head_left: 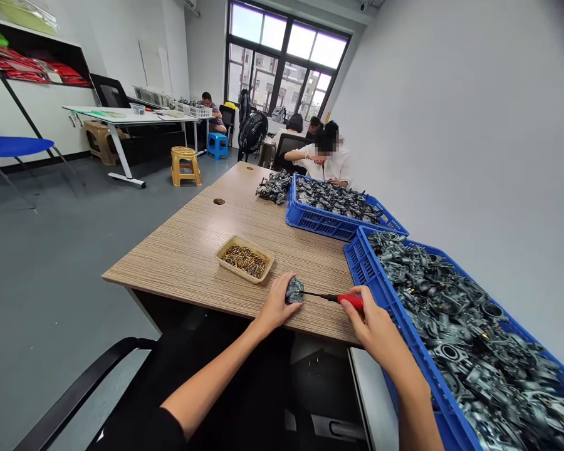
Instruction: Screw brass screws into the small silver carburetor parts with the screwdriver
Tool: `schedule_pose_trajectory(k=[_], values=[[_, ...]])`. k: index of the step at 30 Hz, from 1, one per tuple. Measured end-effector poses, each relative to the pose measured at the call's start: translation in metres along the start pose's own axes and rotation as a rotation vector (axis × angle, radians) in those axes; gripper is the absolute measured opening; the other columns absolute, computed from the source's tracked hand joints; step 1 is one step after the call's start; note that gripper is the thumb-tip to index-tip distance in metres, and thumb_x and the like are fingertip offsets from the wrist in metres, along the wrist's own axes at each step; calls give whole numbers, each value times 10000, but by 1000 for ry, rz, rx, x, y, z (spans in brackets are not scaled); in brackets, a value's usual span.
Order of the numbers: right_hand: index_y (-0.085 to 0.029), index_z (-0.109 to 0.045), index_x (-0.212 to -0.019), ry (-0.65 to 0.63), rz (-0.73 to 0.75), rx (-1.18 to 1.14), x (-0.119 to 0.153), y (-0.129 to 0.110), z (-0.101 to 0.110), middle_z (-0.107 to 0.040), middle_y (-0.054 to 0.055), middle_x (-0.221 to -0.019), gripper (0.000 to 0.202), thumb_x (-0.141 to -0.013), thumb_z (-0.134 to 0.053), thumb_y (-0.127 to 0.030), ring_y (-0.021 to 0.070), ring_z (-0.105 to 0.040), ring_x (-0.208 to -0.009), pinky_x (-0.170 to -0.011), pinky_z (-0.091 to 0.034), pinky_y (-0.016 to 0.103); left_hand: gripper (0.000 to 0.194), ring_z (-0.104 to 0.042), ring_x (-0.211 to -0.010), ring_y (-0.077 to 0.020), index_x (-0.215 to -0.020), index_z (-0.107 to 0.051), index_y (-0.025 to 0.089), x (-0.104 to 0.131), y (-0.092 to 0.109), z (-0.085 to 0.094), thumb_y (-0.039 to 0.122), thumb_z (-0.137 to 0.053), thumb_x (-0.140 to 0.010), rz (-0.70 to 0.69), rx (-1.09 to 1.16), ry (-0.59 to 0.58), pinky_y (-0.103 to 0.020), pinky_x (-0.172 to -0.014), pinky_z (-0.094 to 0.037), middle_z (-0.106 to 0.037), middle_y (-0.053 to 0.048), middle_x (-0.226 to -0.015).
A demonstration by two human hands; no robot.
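A plain black sleeve [143, 427] is being worn on the left arm [216, 383], well back from the left fingers [286, 279]; its hem is being seen near the elbow, and the forearm is being left bare from there down to those fingers. Behind the right fingers [365, 294], the right forearm [402, 369] is also being left bare, its upper end being cut off by the edge of view.

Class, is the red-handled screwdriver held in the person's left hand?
No, the right hand holds the red-handled screwdriver, while the left hand holds a grey metal part.
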State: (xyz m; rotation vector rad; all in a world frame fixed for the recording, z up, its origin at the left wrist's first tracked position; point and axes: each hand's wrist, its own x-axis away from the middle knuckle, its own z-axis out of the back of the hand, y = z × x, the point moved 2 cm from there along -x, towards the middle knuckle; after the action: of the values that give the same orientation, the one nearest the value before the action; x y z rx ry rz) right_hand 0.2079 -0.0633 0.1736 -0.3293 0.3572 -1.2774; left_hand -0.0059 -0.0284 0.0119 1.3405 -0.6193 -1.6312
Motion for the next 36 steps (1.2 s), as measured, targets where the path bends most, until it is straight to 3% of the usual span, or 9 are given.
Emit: schedule_pose_trajectory(k=[4, 8, 10, 15, 21, 26, 28, 33, 36], values=[[-268, -429, -1222, -36, 134, -106, 2, -3, 0, -709, 57, -1027, 266, -1025, -406, -445, 224, -690, -863, -769, -480, 315, 760, -467, -1383, -320, -1470, -446, 199, 0, 0, 0, 207, -771, -783, -13, -8, 2, -539, -1194, -343, -521, -160, -1466], [-265, -469, -1051, 9, -32, 38, 0, 2, 1, -710, 51, -856, 262, -1015, -402, -516, 264, -692, -769, -680, -448, 319, 760, -465, -1388, -321, -1474, -442, 209, 0, 0, 0, 207, -765, -787, -4, -8, -1, -543, -1193, -345, -520, -155, -1466], [-267, -470, -1072, -2, -53, 48, 0, 3, 1, -698, 36, -807, 282, -1014, -397, -533, 262, -683, -719, -663, -444, 318, 760, -464, -1390, -326, -1476, -443, 213, 0, 0, -1, 211, -765, -787, -2, -3, -3, -549, -1193, -344, -520, -156, -1465], [-268, -420, -1215, -49, 111, -80, 3, -2, 3, -712, 60, -1020, 267, -1022, -393, -450, 234, -695, -854, -761, -481, 319, 759, -472, -1379, -320, -1469, -454, 203, 0, 0, -1, 206, -768, -778, -5, 5, 6, -535, -1193, -348, -526, -155, -1462], [-270, -459, -989, 0, -93, 127, 1, -1, 2, -689, 41, -794, 300, -1015, -376, -557, 270, -672, -701, -624, -412, 312, 760, -466, -1385, -330, -1475, -454, 208, 0, 2, 1, 187, -753, -776, 16, 13, 0, -560, -1195, -333, -526, -157, -1464], [-269, -405, -1255, -38, 74, -59, 3, -4, 2, -704, 30, -895, 303, -1020, -402, -461, 222, -668, -703, -678, -469, 312, 761, -465, -1387, -329, -1477, -456, 213, 0, 2, 0, 189, -753, -776, 7, 16, 1, -553, -1197, -336, -524, -154, -1467], [-267, -412, -1236, -46, 118, -86, 4, -5, 2, -709, 48, -959, 271, -1017, -404, -426, 222, -685, -774, -719, -482, 315, 756, -471, -1383, -324, -1473, -460, 213, 0, 1, 0, 197, -758, -779, 5, 15, 9, -540, -1197, -343, -526, -152, -1463], [-274, -457, -1026, -14, -45, 83, 3, -2, 1, -703, 44, -844, 266, -1014, -391, -531, 272, -693, -760, -662, -441, 319, 749, -474, -1376, -319, -1465, -464, 207, 0, 0, -1, 207, -767, -780, 1, 8, 13, -530, -1195, -348, -530, -150, -1458], [-278, -466, -1054, -13, -62, 92, 3, -1, 2, -707, 38, -836, 287, -1011, -393, -553, 269, -686, -730, -651, -431, 314, 758, -470, -1380, -318, -1469, -459, 207, 0, 0, 0, 203, -769, -778, -5, 9, 8, -532, -1196, -345, -526, -151, -1464]])
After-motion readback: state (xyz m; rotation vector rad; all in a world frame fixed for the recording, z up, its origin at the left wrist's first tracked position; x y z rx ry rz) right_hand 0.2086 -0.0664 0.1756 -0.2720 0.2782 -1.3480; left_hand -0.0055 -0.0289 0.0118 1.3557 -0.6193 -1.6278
